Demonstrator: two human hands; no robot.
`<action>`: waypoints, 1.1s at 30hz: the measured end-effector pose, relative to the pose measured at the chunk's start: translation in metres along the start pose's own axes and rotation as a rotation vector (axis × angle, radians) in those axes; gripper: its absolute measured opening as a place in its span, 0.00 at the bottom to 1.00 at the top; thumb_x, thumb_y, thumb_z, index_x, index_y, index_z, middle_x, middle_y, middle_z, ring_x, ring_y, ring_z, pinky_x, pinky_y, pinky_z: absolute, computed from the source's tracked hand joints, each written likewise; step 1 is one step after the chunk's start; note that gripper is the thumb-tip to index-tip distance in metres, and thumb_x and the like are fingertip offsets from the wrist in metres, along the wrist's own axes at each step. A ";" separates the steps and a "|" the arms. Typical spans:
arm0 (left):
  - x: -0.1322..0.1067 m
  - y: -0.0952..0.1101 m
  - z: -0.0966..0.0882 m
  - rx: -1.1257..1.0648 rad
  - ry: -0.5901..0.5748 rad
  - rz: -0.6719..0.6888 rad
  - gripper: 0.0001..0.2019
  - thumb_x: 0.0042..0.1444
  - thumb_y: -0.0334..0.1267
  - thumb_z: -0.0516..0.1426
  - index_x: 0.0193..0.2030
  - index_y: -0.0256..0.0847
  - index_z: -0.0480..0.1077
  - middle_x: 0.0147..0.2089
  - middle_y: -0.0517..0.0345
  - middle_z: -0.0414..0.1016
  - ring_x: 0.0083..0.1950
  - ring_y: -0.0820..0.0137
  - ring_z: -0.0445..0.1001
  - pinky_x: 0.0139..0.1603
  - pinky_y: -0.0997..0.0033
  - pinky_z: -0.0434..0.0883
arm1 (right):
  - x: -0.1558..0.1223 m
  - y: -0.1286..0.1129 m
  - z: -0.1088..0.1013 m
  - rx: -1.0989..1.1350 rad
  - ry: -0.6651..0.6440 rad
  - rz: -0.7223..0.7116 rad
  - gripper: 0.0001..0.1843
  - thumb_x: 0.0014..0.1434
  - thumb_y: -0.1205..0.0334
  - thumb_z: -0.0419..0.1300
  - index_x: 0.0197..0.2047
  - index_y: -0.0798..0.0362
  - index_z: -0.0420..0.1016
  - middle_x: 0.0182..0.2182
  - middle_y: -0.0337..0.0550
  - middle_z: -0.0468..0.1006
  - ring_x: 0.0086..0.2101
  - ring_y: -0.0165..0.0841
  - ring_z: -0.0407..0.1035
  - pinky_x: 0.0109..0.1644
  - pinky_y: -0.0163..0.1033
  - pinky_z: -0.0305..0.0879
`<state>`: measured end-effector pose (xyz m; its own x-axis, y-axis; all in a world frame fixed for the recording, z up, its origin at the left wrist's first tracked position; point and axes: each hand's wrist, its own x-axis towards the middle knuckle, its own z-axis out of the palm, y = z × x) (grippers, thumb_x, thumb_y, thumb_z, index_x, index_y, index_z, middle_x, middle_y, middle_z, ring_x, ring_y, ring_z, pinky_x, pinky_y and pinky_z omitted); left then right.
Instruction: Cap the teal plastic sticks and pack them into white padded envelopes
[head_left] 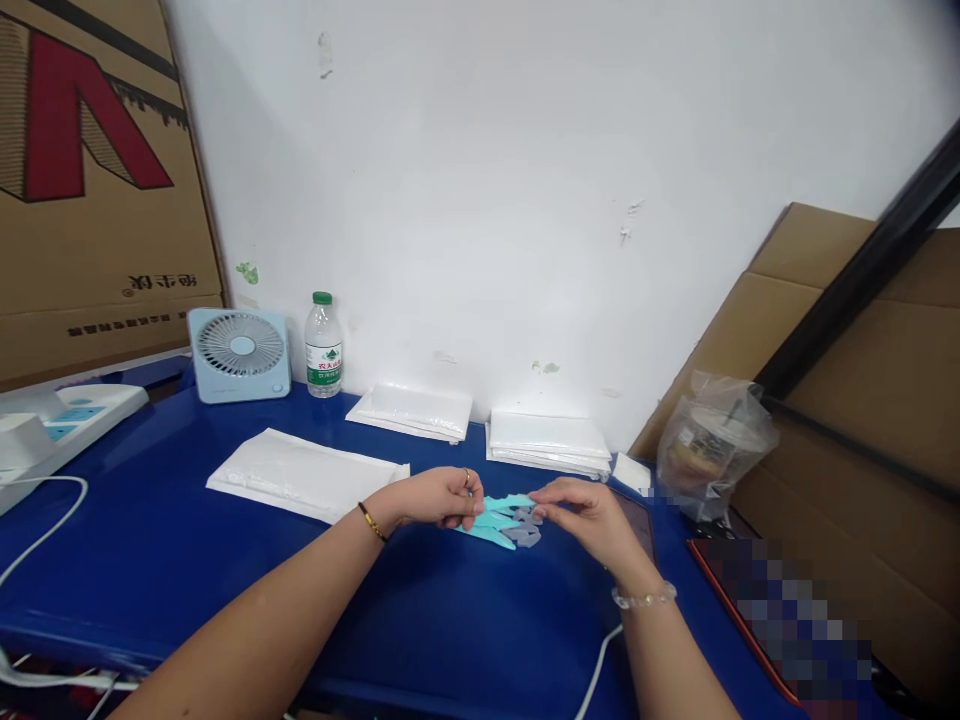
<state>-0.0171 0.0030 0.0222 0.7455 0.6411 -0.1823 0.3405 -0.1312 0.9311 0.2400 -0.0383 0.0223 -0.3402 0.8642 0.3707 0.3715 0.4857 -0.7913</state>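
My left hand [439, 497] and my right hand [581, 513] meet over the middle of the blue table [225, 570]. Between them lies a small bundle of teal and grey flat pieces [504, 521], resting on the tabletop. My left fingers are curled and pinch the bundle's left end. My right fingers pinch its right end near the grey parts. A bangle sits on my left wrist and a bead bracelet on my right.
Stacks of white flat bags lie at the left [304, 473] and along the wall [411, 410], [547, 440]. A small blue fan [240, 354] and a water bottle [323, 345] stand behind. A bagged drink cup [712, 440], cardboard sheets and a white power strip [52, 425] flank the table.
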 end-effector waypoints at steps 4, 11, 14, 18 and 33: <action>0.000 -0.003 -0.006 0.111 0.174 0.055 0.17 0.55 0.54 0.51 0.35 0.40 0.63 0.29 0.61 0.70 0.24 0.78 0.58 0.23 0.78 0.56 | -0.001 0.008 -0.009 0.065 0.201 0.124 0.13 0.54 0.53 0.62 0.37 0.53 0.78 0.27 0.44 0.79 0.29 0.35 0.73 0.36 0.41 0.71; 0.008 -0.008 -0.003 0.374 0.479 0.162 0.14 0.53 0.50 0.53 0.34 0.41 0.66 0.33 0.60 0.69 0.34 0.71 0.65 0.33 0.74 0.62 | 0.007 0.011 -0.003 0.226 0.152 0.200 0.17 0.55 0.49 0.59 0.39 0.55 0.73 0.27 0.43 0.77 0.24 0.32 0.72 0.31 0.38 0.69; 0.010 -0.009 -0.002 0.421 0.530 0.150 0.12 0.54 0.49 0.52 0.34 0.42 0.65 0.32 0.60 0.70 0.36 0.69 0.67 0.35 0.72 0.62 | 0.007 0.009 -0.001 0.292 0.132 0.210 0.16 0.54 0.51 0.61 0.39 0.55 0.72 0.28 0.44 0.77 0.27 0.33 0.73 0.34 0.39 0.70; 0.010 -0.010 -0.003 0.450 0.531 0.147 0.11 0.54 0.47 0.53 0.34 0.42 0.65 0.32 0.61 0.70 0.35 0.69 0.68 0.35 0.72 0.62 | 0.005 0.007 0.001 0.315 0.101 0.180 0.14 0.55 0.53 0.61 0.38 0.55 0.72 0.28 0.44 0.78 0.28 0.33 0.73 0.35 0.40 0.70; 0.013 -0.009 0.012 0.553 0.518 0.198 0.08 0.57 0.43 0.52 0.35 0.42 0.67 0.33 0.61 0.72 0.34 0.70 0.69 0.32 0.73 0.62 | 0.009 0.018 0.023 -0.074 0.042 0.065 0.12 0.56 0.54 0.60 0.39 0.52 0.76 0.32 0.45 0.78 0.32 0.34 0.72 0.35 0.38 0.67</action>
<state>-0.0035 0.0037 0.0079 0.5062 0.8197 0.2678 0.5664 -0.5503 0.6135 0.2240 -0.0250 0.0001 -0.2773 0.8983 0.3408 0.4552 0.4352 -0.7768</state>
